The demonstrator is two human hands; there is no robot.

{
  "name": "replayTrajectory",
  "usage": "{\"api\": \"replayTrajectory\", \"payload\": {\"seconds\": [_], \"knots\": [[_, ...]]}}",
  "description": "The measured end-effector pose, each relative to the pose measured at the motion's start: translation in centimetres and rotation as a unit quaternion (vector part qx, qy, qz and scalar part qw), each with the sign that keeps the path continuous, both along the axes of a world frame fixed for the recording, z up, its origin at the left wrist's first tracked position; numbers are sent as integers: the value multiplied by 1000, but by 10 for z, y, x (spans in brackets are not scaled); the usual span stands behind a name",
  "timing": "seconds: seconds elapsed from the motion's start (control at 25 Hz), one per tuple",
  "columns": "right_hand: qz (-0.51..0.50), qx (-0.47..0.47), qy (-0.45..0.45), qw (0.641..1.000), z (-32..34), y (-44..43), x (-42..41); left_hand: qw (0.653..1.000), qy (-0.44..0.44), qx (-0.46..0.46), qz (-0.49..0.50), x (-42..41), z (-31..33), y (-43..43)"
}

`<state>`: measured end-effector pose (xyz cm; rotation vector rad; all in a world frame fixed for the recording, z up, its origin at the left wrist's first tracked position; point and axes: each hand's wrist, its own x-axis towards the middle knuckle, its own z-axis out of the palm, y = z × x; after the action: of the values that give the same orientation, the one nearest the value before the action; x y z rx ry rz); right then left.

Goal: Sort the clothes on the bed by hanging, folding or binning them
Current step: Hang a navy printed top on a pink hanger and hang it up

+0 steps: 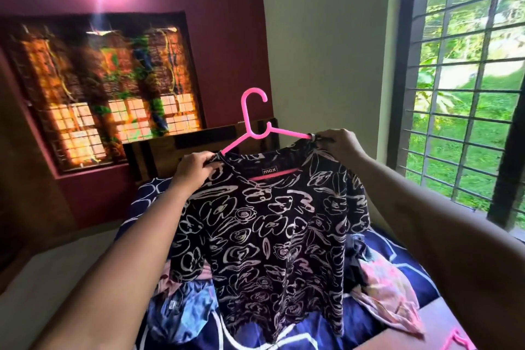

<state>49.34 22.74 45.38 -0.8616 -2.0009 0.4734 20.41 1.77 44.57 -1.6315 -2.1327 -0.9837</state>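
Two grips: left hand (pixel 196 168) and right hand (pixel 338 142) each pinch a shoulder of the black floral top (pixel 270 236) above the bed (pixel 366 321); wide neck could slip off the pink hanger (pixel 251 118) on release.

"max" on neck label (pixel 270 172) inside collar of dark floral top (pixel 270 236).

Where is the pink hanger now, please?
Head view, centre: the pink hanger sits inside the floral top, which the left hand and right hand hold above the bed.
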Motion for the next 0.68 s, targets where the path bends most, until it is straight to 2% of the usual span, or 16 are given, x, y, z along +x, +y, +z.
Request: {"api": "replayTrajectory", "payload": {"seconds": [0.28,0.4,0.48,0.56,0.68], "knots": [[26,35,-15,999,18,-8,-15,997,11,65,-27,9,25,2],[19,40,30,999,21,-7,-10,990,33,137,23,5,23,-13],[6,50,41,998,21,-9,-9,985,19,166,53,-7,18,-22],[-1,60,36,998,21,-10,-12,986,-6,159,56,-26,14,-31],[-10,49,43,998,21,-8,-14,987,-30,112,112,-48,8,-47]]}}
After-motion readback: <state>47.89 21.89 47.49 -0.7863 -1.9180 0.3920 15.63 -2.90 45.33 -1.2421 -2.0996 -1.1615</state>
